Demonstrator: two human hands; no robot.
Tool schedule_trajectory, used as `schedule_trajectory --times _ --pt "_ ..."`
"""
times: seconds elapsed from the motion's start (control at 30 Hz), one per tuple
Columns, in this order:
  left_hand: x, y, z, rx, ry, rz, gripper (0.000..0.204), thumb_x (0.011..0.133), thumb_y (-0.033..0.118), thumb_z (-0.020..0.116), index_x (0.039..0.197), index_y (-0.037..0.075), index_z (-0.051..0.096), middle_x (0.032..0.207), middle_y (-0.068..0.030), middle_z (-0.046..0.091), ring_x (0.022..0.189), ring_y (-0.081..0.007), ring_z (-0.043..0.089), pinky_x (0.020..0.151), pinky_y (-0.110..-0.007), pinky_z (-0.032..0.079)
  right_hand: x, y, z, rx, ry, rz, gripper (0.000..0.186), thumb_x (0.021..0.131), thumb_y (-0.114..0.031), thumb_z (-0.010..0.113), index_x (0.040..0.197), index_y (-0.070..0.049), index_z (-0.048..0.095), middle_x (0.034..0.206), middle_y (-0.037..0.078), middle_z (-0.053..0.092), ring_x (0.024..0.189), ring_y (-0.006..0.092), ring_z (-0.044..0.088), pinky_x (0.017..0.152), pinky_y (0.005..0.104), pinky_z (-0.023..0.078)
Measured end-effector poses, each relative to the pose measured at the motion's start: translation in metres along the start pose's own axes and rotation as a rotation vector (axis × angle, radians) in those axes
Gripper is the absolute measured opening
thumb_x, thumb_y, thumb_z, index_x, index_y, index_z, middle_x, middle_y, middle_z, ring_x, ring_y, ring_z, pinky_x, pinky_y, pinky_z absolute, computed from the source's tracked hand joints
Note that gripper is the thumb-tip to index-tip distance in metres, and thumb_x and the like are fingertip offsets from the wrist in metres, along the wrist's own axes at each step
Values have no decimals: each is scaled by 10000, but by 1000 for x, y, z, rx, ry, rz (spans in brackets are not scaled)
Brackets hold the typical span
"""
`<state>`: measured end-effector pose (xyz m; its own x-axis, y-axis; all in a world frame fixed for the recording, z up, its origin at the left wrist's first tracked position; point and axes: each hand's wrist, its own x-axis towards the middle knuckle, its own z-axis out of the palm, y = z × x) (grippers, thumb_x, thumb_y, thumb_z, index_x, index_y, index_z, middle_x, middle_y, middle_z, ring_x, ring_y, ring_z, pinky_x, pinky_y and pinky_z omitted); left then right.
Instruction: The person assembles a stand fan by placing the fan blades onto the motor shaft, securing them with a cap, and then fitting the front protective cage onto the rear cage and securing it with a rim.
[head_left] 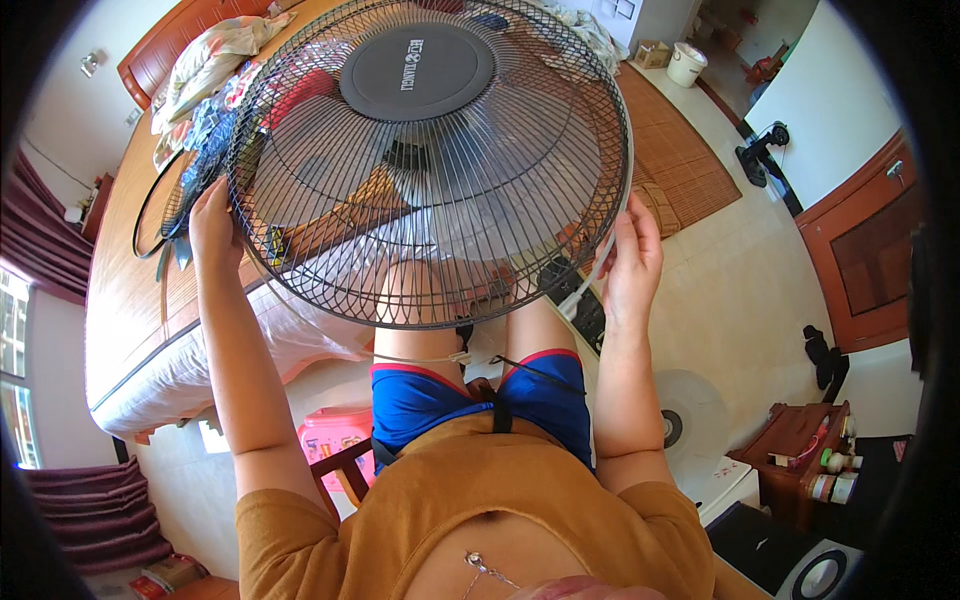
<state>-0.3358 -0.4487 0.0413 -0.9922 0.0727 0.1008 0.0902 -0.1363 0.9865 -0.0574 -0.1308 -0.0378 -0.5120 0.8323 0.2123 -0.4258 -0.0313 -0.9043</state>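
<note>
A round black wire fan guard (480, 262) with a dark oval centre badge is up in front of my lap. My left hand (213, 225) grips its left rim, fingers closed round the edge. At the opposite rim, my right hand (633, 250) pinches the edge, partly hidden behind the wires. A thin pale rim band (320, 338) runs along the guard's edge and sags below it; one end with a small clip lies above my lap. Its other end (572, 304) sticks out beneath my right hand. Through the wires a see-through fan blade shows faintly.
At the left stands a bed (120, 300) with a mat, pillows and clothes. A pink box (338, 436) is on the floor by my chair. A fan base (690, 425) stands at my right, near a brown cabinet (800, 450). A white bucket (686, 64) stands farther off.
</note>
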Motion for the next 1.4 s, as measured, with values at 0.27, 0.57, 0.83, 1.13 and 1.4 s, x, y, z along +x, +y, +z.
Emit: schedule_trajectory --times 0.27,0.57,0.83,1.13,1.4 --pt "5 -4 -2 -30 11 4 253 892 124 483 1025 -70 576 818 -84 635 625 -129 602 550 -227 512 4 -6 -1 22 100 66 321 909 -149 485 1200 -15 490 646 -27 475 497 38 418 377 175 284" --pt "-4 -7 7 -38 -5 60 272 904 141 480 1042 -80 558 829 -73 626 648 -109 584 572 -227 484 -4 -9 10 39 33 -4 305 915 -139 475 1185 0 506 613 -34 471 450 26 383 360 172 264" --pt "1 -7 2 -32 -7 71 281 901 134 486 1060 -89 548 848 -79 630 671 -124 600 583 -233 496 -4 -12 12 106 101 25 331 917 -108 460 1215 36 470 611 -19 471 417 22 343 351 169 243" --pt "-4 -3 6 -36 30 44 276 898 141 492 1054 -77 555 839 -83 632 637 -123 599 544 -230 499 6 -5 2 36 108 28 334 906 -159 496 1206 -12 488 681 -29 483 490 29 398 375 171 265" --pt "-2 -8 8 -60 88 50 267 889 164 511 1045 -43 574 708 -35 618 429 -70 517 335 -184 372 11 -7 3 37 62 34 329 899 -151 503 1193 -3 501 677 -37 477 494 24 392 378 164 234"
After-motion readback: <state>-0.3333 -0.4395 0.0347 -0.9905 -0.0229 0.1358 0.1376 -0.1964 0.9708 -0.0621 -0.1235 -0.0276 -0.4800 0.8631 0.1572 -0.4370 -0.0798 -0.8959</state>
